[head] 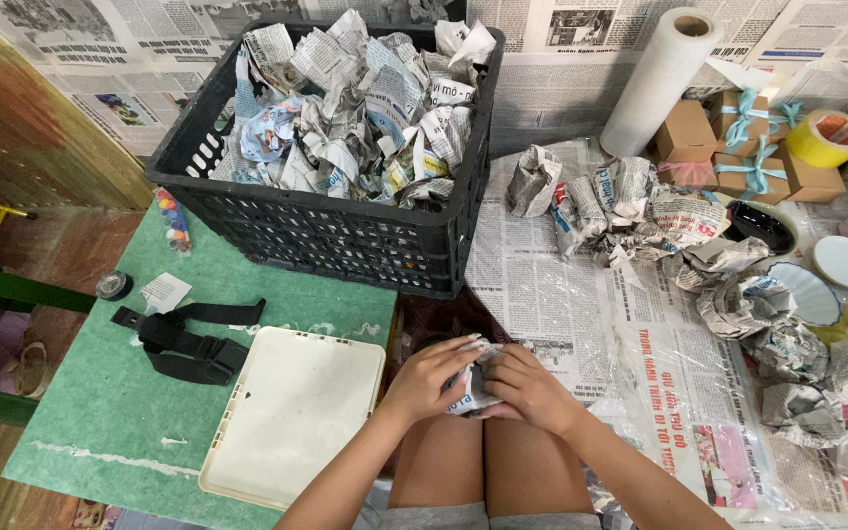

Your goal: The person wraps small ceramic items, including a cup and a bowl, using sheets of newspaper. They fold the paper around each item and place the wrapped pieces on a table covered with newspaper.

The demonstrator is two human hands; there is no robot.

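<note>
A newspaper-wrapped bundle (471,388) is sitting low in the centre of the frame, above the person's knees, and both hands are closing around it. The left hand (431,378) is cupping its left side with fingers curled over the top; the right hand (527,388) is pressing in from the right, so neither is nearer. Its long axis cannot be made out. The black crate (326,236) of wrapped bundles is lying above and left; the white tray (291,417) is lying just left.

Both hands brought together above the knees

The left hand (431,376) and right hand (527,386) are curled, fingertips touching, forearms angled in from the near edge.
</note>
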